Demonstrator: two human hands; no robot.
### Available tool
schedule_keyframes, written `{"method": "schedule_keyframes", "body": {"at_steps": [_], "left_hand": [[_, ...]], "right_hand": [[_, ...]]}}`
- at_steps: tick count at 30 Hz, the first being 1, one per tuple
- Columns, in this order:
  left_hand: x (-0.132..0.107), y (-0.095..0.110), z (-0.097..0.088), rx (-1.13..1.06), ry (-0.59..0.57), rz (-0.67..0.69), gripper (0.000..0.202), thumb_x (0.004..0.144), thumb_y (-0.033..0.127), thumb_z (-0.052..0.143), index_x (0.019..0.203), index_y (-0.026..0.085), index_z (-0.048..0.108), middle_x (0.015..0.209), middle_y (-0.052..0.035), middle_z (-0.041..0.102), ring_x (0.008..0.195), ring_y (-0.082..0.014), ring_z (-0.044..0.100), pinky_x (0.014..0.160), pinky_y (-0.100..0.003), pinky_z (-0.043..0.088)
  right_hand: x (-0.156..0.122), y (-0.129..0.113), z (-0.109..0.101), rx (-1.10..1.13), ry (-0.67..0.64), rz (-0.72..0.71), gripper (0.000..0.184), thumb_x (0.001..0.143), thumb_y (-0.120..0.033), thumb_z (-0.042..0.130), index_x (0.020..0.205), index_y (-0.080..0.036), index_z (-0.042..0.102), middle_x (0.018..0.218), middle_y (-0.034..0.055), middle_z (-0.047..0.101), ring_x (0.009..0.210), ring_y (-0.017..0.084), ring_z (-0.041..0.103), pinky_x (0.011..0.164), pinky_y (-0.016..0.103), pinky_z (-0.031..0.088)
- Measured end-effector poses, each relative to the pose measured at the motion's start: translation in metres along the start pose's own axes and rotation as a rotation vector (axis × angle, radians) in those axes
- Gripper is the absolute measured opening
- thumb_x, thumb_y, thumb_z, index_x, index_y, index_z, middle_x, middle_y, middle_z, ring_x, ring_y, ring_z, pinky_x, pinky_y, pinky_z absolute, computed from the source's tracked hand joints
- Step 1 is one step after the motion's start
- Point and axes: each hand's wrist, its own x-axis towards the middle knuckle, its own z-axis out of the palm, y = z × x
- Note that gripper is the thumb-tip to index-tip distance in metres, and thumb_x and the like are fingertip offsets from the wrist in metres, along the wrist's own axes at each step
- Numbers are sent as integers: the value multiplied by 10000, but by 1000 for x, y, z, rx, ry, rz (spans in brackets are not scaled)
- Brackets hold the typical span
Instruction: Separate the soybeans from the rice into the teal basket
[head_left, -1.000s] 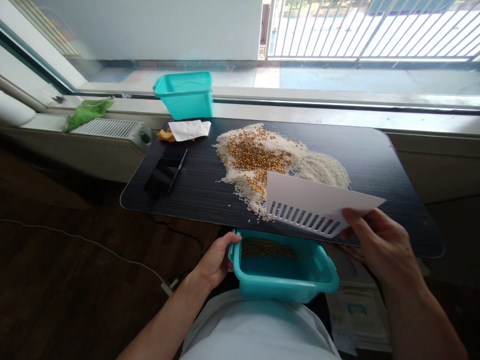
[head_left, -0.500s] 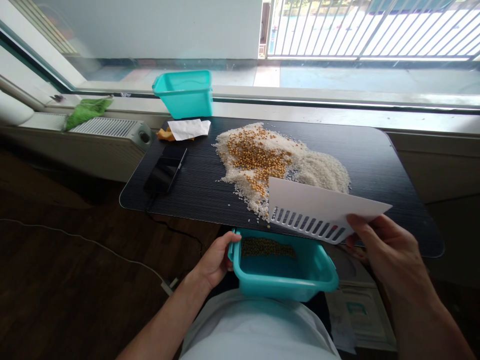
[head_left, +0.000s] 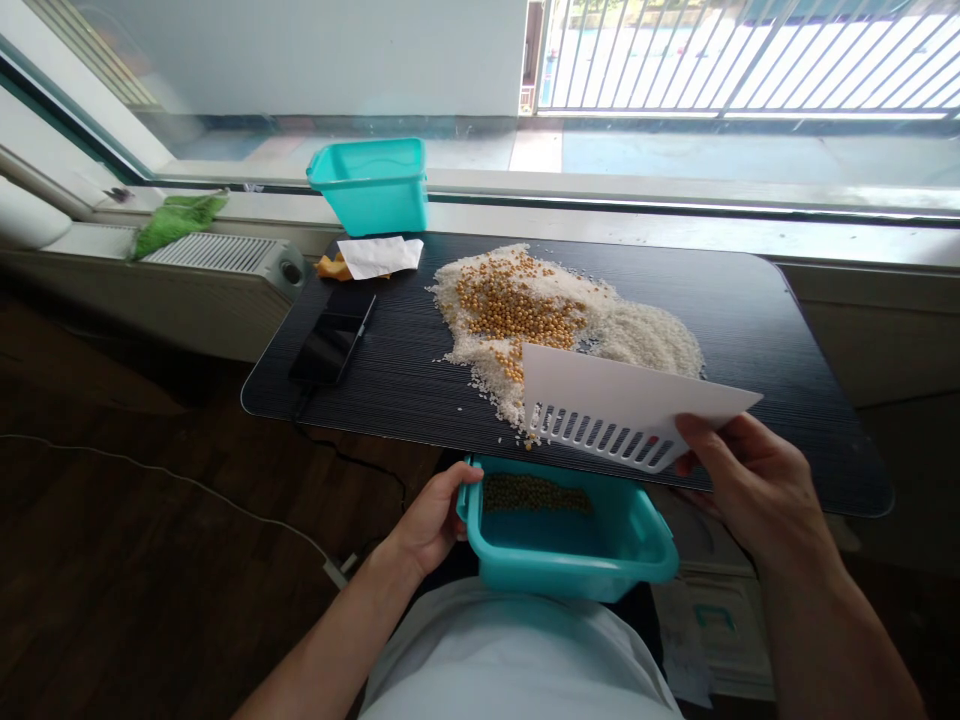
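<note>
White slotted card (head_left: pixel 637 393) was pinched in the grip of the right hand (head_left: pixel 761 485), near rice (head_left: pixel 645 338) and yellow beans (head_left: pixel 517 308) on the bench (head_left: pixel 420 370). Left hand (head_left: pixel 435 515) grasped turquoise tub (head_left: pixel 570 572) by its left end.

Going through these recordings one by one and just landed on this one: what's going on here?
A person's left hand holds the left end of a teal bin by the near edge of a dark table. Small dark beans lie inside it. The right hand holds a white slotted sheet, slots downward, at the near side of a spread of white grains and yellow beans. A phone lies toward the left.
</note>
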Motion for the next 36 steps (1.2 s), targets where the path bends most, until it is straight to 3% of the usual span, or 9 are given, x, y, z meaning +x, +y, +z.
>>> {"method": "schedule_keyframes", "body": {"at_steps": [7,11,20,25,36], "left_hand": [[-2,1,3,11,13,9,156,662,260,760,652,186,623,493,30,588,459,-136,561,484,-243,400],[-2,1,3,7,-6,22,194,656,263,773,626,190,596,489,33,578,431,-125,532,467,-243,377],[-4,3,5,18,-1,6,219,655,273,763,585,191,573,455,45,523,394,-95,461,425,-218,335],[-5,3,6,28,-6,7,259,648,288,766,556,190,545,453,46,519,368,-77,411,398,-210,289],[-3,3,5,28,-13,10,264,632,298,777,566,188,547,468,44,533,375,-73,408,412,-213,286]], "right_hand": [[-1,2,-1,-39,27,12,360,682,-514,802,853,-207,724,573,-26,594,482,136,500,398,236,390],[-3,0,0,-2,0,-11,358,660,-502,797,854,-205,751,589,-17,607,539,155,528,447,252,450],[-4,-1,0,-6,-11,-11,342,662,-493,800,835,-203,753,617,-3,631,537,150,524,447,249,447],[-5,-2,-1,18,-23,-13,354,648,-493,814,849,-206,760,665,1,667,578,156,539,503,267,501],[-4,2,-1,15,-19,-36,346,628,-501,818,794,-201,772,663,21,663,567,159,539,484,269,480]]}}
